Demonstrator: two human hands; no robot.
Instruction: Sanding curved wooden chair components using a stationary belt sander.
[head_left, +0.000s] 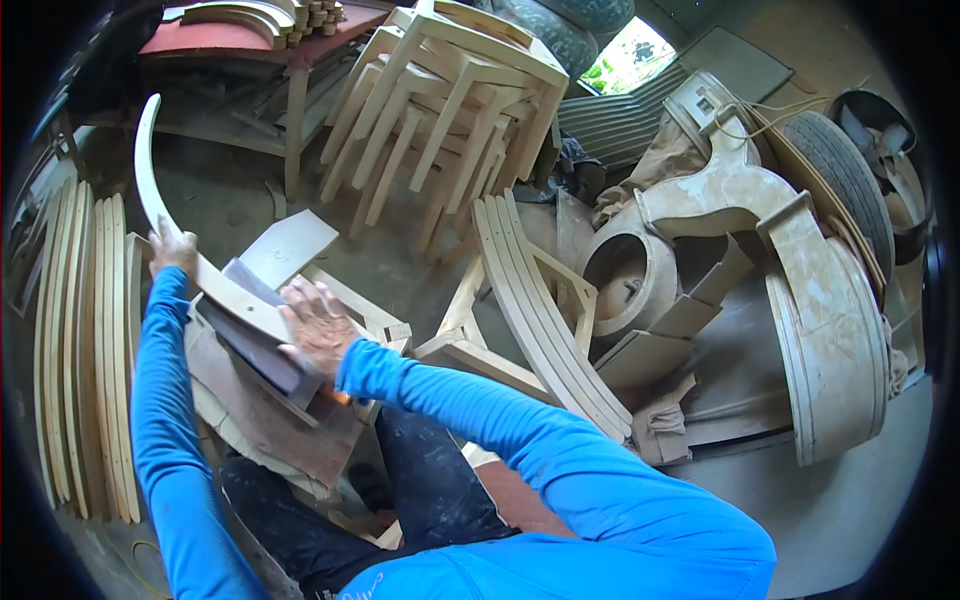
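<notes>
Gripping curved wooden slat (160, 215), long axis up-left, left hand (172, 250)

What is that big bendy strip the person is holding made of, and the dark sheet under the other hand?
The curved strip, gripped by the left hand, looks like bare, unpainted wood: pale and matte like the stacked chair frames behind it. The dark sheet under the right hand is thin, flat and grey-brown, probably sandpaper, though I cannot be sure.

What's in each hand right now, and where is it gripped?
Left hand grips the curved slat partway along its length. Right hand presses a sanding sheet against the slat's lower end.
</notes>
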